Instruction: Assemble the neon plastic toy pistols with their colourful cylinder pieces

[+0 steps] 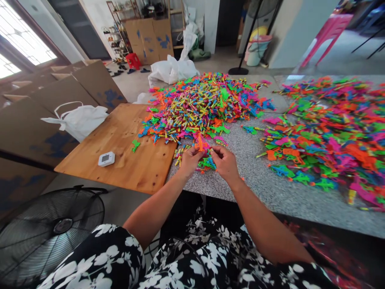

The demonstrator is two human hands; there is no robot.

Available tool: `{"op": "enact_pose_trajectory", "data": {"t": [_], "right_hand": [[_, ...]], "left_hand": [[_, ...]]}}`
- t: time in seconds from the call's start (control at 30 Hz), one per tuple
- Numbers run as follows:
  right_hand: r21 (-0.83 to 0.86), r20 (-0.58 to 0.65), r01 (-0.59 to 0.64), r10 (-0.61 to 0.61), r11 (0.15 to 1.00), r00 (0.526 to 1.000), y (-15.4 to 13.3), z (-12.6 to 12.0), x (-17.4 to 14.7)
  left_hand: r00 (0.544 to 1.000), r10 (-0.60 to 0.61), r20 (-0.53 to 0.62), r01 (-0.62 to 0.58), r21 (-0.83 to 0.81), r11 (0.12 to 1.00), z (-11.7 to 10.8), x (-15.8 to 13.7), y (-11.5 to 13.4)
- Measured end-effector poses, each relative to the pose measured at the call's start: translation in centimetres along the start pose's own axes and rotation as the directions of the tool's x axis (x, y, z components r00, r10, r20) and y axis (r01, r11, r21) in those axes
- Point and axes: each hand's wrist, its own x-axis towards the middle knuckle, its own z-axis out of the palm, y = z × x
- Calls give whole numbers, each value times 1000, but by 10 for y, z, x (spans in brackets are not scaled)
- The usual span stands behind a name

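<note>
Over the speckled grey stone tabletop (245, 149), the left hand (190, 161) pinches an orange plastic toy piece (199, 143); right hand (226, 162) alongside, grip unclear. Judged step: two-handed handling; next move needs steadiness.

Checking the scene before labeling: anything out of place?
One green toy gun lies alone on the wooden board, apart from the multicolored toy heap, so it looks stray.

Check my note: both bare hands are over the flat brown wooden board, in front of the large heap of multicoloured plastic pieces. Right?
The board is wrong: the head view shows the left hand and right hand over the speckled grey stone tabletop, in front of the heap.
</note>
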Motion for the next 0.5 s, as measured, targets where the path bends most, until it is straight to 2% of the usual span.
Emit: {"op": "enact_pose_trajectory", "data": {"t": [0.07,0.13,0.23,0.3,0.33,0.37,0.4,0.43,0.47,0.5], "right_hand": [[-15,30,-28,28,999,999,3,-1,-6],[-55,10,-29,30,998,1000,9,-4,-12],[-70,-61,-78,74,994,995,25,-22,-15],[19,-188,-171,172,985,967,38,-47,-7],[99,-290,-209,229,973,929,45,-63,0],[208,-429,-218,289,954,856,52,-79,9],[332,-555,-178,344,926,757,59,-95,19],[429,-620,-140,403,892,673,64,-108,29],[486,-640,-128,452,864,621,69,-116,40],[499,-638,-141,472,855,609,73,-120,49]], "left_hand": [[1000,-7,-2,7,16,1000,4,-2,-9],[1000,-25,4,25,29,999,9,-3,-18],[995,-81,56,74,120,990,14,1,-28],[992,-89,86,62,279,958,16,13,-28],[993,-68,93,27,386,922,17,22,-27],[995,-25,98,-28,501,865,18,33,-25],[993,26,116,-92,614,784,20,44,-23],[986,67,154,-159,720,676,23,56,-21],[974,92,206,-222,805,550,27,68,-20],[959,98,268,-284,862,419,32,80,-19]]}}
